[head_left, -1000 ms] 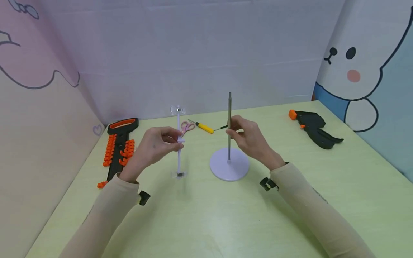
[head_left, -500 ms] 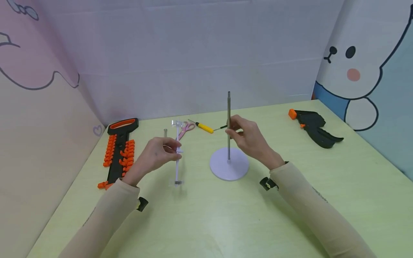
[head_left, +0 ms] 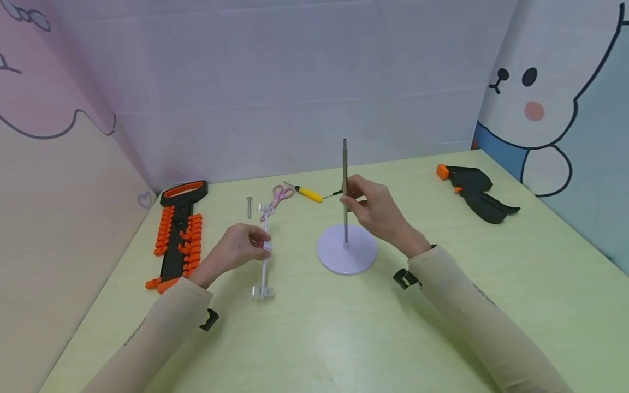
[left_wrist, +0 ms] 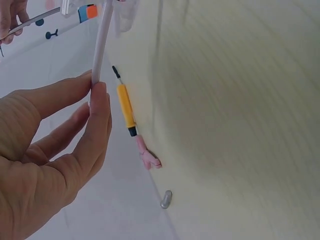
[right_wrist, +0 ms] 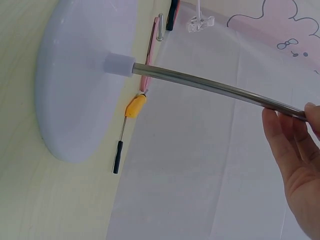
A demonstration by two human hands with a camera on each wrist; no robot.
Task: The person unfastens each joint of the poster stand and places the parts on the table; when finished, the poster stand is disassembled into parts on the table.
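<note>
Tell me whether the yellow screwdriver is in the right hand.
No: the right hand grips the metal pole, and the yellow screwdriver lies on the table behind it.

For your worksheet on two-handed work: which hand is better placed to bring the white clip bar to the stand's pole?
Left, probably. The left hand already pinches the clip bar beside the stand, while the right hand steadies the pole.

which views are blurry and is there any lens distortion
Left wrist view: pale green tabletop smeared by motion blur, left hand and white plastic rod fairly sharp. Right wrist view: straight steel pole looks bowed by the wide lens. Head view: sharp, evenly lit.
</note>
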